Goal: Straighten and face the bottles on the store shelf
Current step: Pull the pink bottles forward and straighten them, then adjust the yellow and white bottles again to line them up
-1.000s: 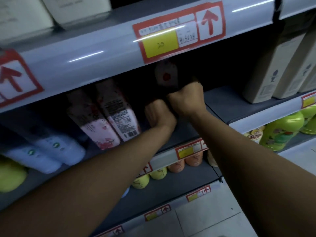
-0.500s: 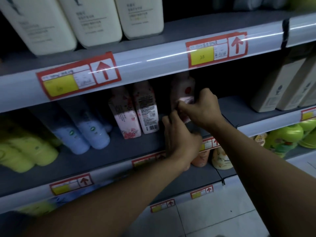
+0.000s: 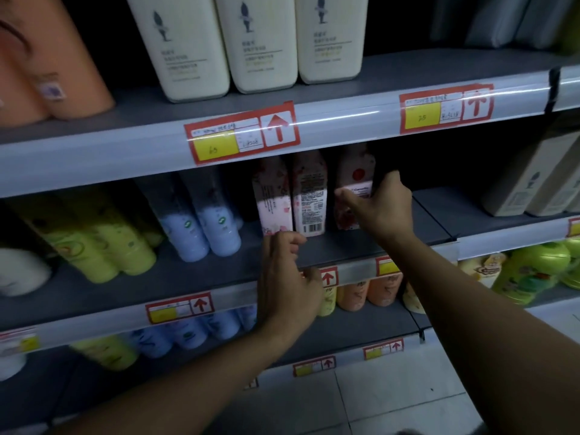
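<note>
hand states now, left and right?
Left hand: open, fingers curled, holding nothing, below the barcode-side pink bottle.
Right hand: shut on the rightmost pink bottle.

- Your right hand [image 3: 381, 211] is on a pale pink plastic bottle with a red dot and red flower print [image 3: 354, 177].
- Beside it you see two pink-and-white floral-printed bottles [image 3: 290, 196], one showing a black barcode.
- Left of those: light blue bottles [image 3: 201, 227], then yellow-green bottles [image 3: 103, 243].
- Above are cream-white rectangular bottles [image 3: 219, 42] and orange bottles [image 3: 47, 64].
- The red-bordered shelf labels with yellow patches and red arrows [image 3: 241, 133] sit on grey shelf edges [image 3: 94, 158].
</note>
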